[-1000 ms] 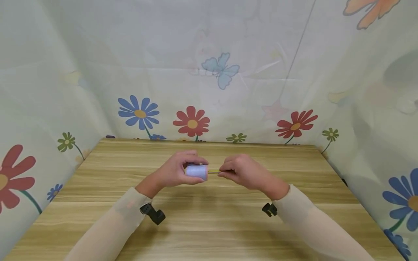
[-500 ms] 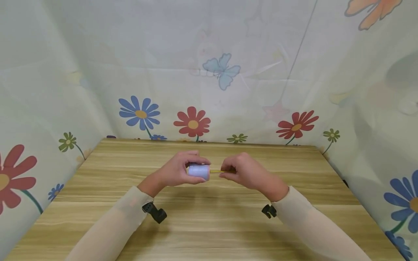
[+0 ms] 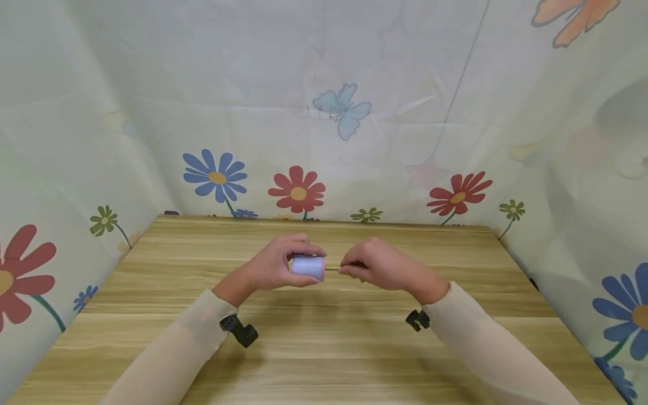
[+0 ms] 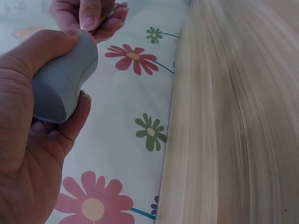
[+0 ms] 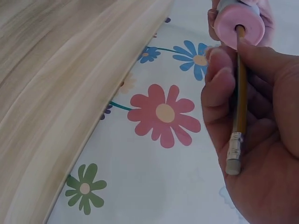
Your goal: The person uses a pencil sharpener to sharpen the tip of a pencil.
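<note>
My left hand (image 3: 279, 263) grips a small lavender pencil sharpener (image 3: 307, 268) by its sides, held sideways over the table. Its pink round end (image 5: 229, 23) faces right and has a hole in the middle. A yellow pencil (image 5: 241, 93) sits with its front end in that hole, its metal band and grey eraser toward my palm in the right wrist view. My right hand (image 3: 377, 263) pinches the pencil between thumb and fingers, close to the sharpener. In the left wrist view the sharpener's rounded grey-blue body (image 4: 70, 77) lies between thumb and fingers.
Beneath both hands lies a wood-grain table (image 3: 324, 349). A pale cloth backdrop (image 3: 253, 67) printed with flowers and a butterfly rises behind the table's far edge and along both sides. Black bands with small mounts (image 3: 240, 331) are on both wrists.
The sharpener has shifted very slightly right since a second ago. My right hand's fingers have rolled a little around the pencil, which stays in the hole.
</note>
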Demonstrator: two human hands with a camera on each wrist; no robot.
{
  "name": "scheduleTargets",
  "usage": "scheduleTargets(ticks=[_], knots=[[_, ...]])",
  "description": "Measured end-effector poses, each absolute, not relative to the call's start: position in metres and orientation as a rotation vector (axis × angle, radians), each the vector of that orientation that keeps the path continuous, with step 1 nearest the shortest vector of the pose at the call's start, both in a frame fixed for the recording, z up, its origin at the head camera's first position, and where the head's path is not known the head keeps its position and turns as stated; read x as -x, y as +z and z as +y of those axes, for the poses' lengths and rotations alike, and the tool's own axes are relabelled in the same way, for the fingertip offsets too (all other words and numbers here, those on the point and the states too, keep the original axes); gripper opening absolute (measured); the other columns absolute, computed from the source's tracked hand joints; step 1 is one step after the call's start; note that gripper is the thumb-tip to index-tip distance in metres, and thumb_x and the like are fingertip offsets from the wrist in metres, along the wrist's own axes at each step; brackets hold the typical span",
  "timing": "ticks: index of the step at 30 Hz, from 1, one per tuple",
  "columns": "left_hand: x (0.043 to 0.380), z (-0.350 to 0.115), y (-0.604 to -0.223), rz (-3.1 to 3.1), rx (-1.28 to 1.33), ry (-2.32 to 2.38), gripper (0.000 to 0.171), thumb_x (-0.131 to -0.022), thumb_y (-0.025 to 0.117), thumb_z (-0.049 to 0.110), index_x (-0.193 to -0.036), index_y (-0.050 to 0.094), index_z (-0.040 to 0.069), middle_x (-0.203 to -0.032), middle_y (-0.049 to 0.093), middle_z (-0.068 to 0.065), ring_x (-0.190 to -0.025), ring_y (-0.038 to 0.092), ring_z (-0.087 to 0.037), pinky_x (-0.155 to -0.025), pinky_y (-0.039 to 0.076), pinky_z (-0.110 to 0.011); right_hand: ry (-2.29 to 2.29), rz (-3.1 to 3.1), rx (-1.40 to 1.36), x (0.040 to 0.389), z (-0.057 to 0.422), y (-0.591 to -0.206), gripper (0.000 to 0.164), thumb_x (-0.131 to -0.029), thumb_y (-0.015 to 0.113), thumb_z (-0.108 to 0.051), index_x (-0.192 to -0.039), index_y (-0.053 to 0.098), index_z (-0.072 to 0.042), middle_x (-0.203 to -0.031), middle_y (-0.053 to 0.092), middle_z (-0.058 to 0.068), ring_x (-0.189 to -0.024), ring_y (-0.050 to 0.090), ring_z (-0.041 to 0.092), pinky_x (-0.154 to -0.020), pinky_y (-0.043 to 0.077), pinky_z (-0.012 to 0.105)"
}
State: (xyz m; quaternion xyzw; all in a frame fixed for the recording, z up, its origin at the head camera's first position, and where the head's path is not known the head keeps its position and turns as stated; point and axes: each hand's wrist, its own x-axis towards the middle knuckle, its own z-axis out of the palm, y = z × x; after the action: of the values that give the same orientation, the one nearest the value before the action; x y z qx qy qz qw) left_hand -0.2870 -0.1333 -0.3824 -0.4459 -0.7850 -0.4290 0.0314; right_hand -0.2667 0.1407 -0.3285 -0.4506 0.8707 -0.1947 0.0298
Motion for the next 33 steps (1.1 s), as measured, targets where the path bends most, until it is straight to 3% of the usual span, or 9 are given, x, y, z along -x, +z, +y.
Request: scheduleTargets(ticks=[9,15,24,33], knots=[[0.288,-0.14,-0.385,-2.446,1.32,-1.329,0.044,-0.082,0.088,0.024,-0.123,0.074,0.019,-0.102,0.065,0.004,-0.086,0.061,-0.015,-0.067,0.057,-0.029,-0.736,2.869,1.399,0.265,0.135,-0.338,0.007,-0.087,0.083,-0.018,-0.083,0.077,-0.015,-0.075,0.07,-0.009,-0.061,0.057,-0.003,-0.058,0.051,0.017],[0.287,-0.14,-0.382,-2.443,1.328,-1.328,0.043,-0.082,0.088,0.025,-0.123,0.074,0.019,-0.101,0.064,0.003,-0.085,0.061,-0.015,-0.067,0.057,-0.029,-0.641,2.861,1.534,0.265,0.136,-0.335,0.006,-0.089,0.08,-0.019,-0.089,0.081,-0.013,-0.081,0.075,-0.005,-0.067,0.062,-0.001,-0.063,0.053,0.016],[0.288,-0.137,-0.384,-2.425,1.378,-1.311,0.042,-0.083,0.087,0.026,-0.122,0.074,0.016,-0.1,0.064,0.0,-0.087,0.06,-0.015,-0.068,0.057,-0.028,-0.737,2.693,1.238,0.267,0.139,-0.334,0.008,-0.094,0.076,-0.023,-0.092,0.079,-0.016,-0.072,0.068,-0.011,-0.057,0.058,0.0,-0.058,0.054,0.022],[0.289,-0.139,-0.385,-2.451,1.33,-1.337,0.043,-0.082,0.088,0.026,-0.123,0.074,0.018,-0.101,0.065,0.002,-0.086,0.061,-0.016,-0.067,0.057,-0.031,-0.749,2.906,1.541,0.264,0.138,-0.346,0.006,-0.087,0.083,-0.017,-0.086,0.079,-0.013,-0.08,0.072,-0.005,-0.067,0.062,0.0,-0.063,0.053,0.016]])
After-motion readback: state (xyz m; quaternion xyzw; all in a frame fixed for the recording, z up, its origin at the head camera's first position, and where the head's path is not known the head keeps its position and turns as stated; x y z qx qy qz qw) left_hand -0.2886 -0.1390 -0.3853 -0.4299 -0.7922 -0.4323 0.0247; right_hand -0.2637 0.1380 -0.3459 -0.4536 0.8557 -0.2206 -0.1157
